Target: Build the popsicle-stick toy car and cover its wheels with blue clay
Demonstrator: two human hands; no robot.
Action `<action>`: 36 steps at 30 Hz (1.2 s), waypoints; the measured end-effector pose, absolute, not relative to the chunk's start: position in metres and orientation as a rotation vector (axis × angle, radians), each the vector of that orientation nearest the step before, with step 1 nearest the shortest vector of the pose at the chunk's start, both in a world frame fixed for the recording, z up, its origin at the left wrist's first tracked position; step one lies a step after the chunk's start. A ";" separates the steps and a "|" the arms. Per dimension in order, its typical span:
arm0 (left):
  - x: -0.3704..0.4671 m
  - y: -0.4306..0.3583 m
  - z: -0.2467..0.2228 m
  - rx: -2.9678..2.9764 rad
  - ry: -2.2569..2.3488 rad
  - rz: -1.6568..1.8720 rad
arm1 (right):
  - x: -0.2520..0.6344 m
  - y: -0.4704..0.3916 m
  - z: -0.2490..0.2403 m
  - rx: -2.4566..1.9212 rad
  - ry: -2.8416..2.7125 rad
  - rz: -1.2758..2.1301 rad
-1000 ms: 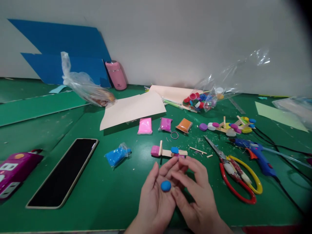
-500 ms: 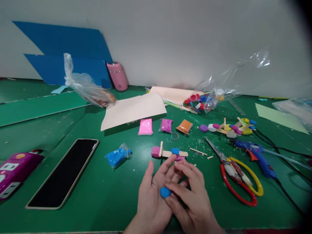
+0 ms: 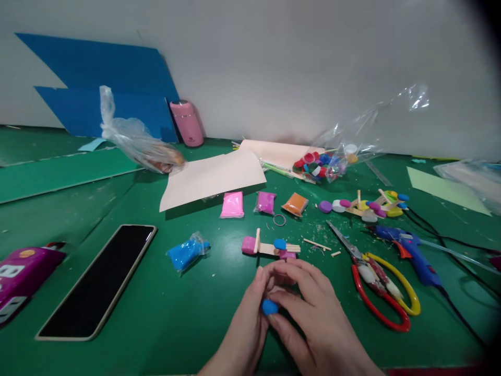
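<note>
Between the thumb and index finger of my right hand (image 3: 309, 308), a small lump of blue modelling clay (image 3: 270, 307) is pinched. My left hand (image 3: 248, 313) cups round it from the left, fingers curled and partly hidden behind the right hand, with the clay against its inner side. Just beyond my fingertips lies a small craft-stick model (image 3: 270, 248) with pink and blue clay pieces on it. An opened packet of blue clay (image 3: 188, 253) rests to the left of my hands.
Scissors (image 3: 379, 292) and a blue glue gun (image 3: 410, 250) with its cord lie to the right. On the left are a phone (image 3: 97, 282) and a purple case (image 3: 29, 277). Behind stand clay packets (image 3: 232, 204), a second stick model (image 3: 364, 206) and a plastic bag of caps (image 3: 324, 162).
My left hand has turned from lying palm up and flat to a curled cup. The blue clay has shifted slightly right and up, still pinched by my right fingers.
</note>
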State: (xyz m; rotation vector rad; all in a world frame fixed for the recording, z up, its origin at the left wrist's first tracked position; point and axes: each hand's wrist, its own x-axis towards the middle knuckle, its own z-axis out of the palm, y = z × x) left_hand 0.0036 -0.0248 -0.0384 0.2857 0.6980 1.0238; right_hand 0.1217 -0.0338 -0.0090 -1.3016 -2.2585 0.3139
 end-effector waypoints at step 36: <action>0.007 -0.019 -0.031 -0.120 0.582 1.048 | 0.107 -0.049 -0.049 -1.333 -1.891 -0.004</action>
